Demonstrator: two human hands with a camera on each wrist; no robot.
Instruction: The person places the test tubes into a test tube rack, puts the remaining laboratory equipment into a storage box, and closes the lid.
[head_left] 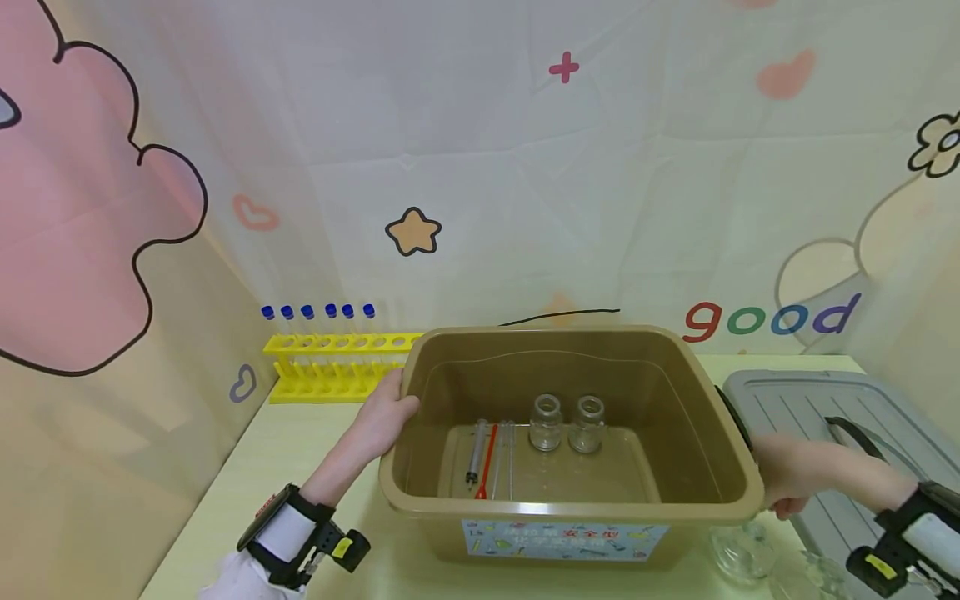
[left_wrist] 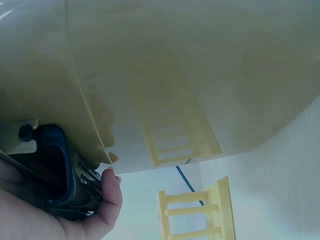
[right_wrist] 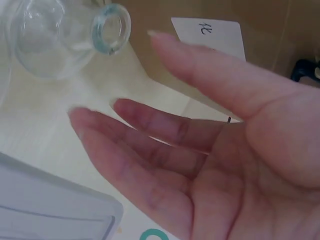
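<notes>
A brown plastic bin [head_left: 555,510] stands on the table in the head view, with a printed label on its front. My left hand [head_left: 384,417] is at its left side, and the left wrist view shows its fingers curled round the black handle [left_wrist: 82,187]. My right hand [head_left: 787,468] is beside the bin's right end; in the right wrist view its fingers are loosely extended and hold nothing. Inside the bin are two small glass bottles [head_left: 546,423], a syringe-like tube [head_left: 476,452], a red-ended stick [head_left: 487,462] and thin clear rods [head_left: 511,458].
A yellow test tube rack [head_left: 318,392] holding several blue-capped tubes stands at the back left. On the right lies a grey ribbed lid [head_left: 795,396] with a black handle. Clear glassware [head_left: 741,554] stands near the bin's front right corner. A printed cloth hangs behind.
</notes>
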